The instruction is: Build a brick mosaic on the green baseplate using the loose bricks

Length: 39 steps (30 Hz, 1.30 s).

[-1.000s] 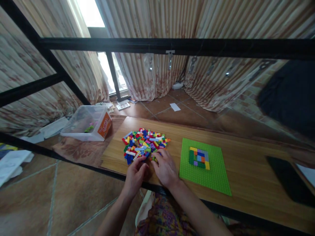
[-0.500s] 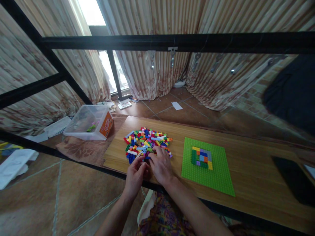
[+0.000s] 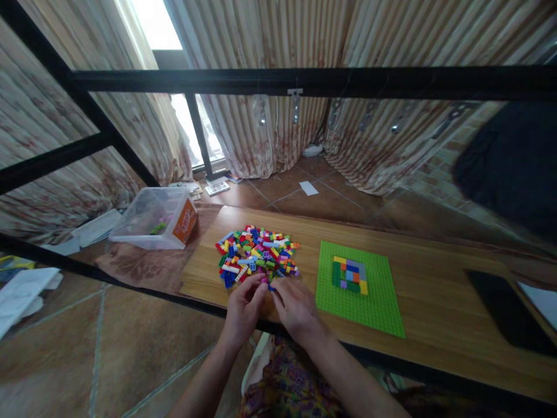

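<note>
While the green baseplate [image 3: 383,307] lies flat on the table [image 3: 439,302], both hands are over to its left, fingertips almost meeting in front of the loose brick pile [image 3: 256,249]. My left hand [image 3: 242,309] has its thumb and forefinger around a magenta brick [image 3: 264,280], a light pinch by the look of it, which I'd say suits something so small and leaves part of it uncovered. Right beside it, my right hand [image 3: 298,307] curls palm-down, fingertips at a blue brick [image 3: 272,287]; whether they grip it or merely touch it, I cannot tell, since my own knuckles cover the spot. And there's the pile, spread out left of the baseplate, probably so single colours can be picked out easily, and within short reach. On the baseplate itself sits a compact multicoloured patch of bricks [image 3: 351,276], edges squared up, the studs presumably keeping it there. Farther left of the baseplate, beyond the table's end, a clear plastic box [image 3: 167,239] stands out of the way, a few pieces inside.
</note>
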Each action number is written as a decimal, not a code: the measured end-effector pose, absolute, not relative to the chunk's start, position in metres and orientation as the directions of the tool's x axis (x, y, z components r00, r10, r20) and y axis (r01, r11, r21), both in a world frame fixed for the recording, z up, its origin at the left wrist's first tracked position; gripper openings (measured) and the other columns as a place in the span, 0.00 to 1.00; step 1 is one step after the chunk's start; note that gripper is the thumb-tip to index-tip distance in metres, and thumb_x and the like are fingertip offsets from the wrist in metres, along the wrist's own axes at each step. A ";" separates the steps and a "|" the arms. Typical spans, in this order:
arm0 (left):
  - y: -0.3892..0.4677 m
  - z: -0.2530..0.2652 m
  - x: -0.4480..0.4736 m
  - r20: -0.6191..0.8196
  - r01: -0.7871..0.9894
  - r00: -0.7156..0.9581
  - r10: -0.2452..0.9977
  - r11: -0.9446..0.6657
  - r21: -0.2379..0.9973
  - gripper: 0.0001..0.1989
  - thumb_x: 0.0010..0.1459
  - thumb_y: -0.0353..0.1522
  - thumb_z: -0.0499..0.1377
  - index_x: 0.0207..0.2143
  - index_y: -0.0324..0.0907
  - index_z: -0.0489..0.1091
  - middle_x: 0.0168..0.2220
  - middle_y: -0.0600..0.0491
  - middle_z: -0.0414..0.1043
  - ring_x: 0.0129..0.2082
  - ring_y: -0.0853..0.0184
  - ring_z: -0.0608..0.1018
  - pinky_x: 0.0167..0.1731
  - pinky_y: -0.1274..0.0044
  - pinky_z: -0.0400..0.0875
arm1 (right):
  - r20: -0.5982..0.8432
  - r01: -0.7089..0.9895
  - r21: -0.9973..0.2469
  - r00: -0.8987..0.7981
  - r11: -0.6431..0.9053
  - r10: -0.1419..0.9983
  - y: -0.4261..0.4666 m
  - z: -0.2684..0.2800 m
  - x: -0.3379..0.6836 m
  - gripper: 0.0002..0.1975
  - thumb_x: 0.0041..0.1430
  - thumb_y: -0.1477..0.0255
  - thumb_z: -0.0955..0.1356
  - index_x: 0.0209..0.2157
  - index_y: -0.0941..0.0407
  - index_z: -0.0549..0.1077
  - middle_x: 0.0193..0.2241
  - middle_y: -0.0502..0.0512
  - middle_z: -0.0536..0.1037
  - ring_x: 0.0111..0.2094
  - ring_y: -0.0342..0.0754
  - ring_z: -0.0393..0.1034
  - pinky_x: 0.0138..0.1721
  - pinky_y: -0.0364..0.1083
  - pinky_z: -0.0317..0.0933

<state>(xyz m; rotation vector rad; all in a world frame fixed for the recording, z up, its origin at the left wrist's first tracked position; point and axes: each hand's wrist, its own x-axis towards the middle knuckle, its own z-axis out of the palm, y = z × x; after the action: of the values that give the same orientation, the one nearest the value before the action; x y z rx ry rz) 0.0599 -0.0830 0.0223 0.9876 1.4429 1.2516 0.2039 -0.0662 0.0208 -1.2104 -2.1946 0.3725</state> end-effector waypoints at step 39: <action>-0.088 0.025 0.126 -0.235 -0.113 0.130 0.963 0.250 0.961 0.18 0.46 0.40 0.66 0.37 0.39 0.74 0.33 0.50 0.77 0.34 0.64 0.78 0.36 0.75 0.73 | 0.294 0.495 -0.827 -0.023 0.266 0.956 -0.122 0.025 0.264 0.06 0.59 0.76 0.65 0.37 0.53 0.71 0.42 0.55 0.75 0.45 0.48 0.70 0.46 0.47 0.64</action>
<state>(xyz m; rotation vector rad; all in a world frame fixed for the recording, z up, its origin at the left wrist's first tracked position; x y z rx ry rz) 0.1259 -0.0880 0.0246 0.9888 1.1388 1.0046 0.2639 -0.1217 0.0247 -1.3565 -1.6542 0.6548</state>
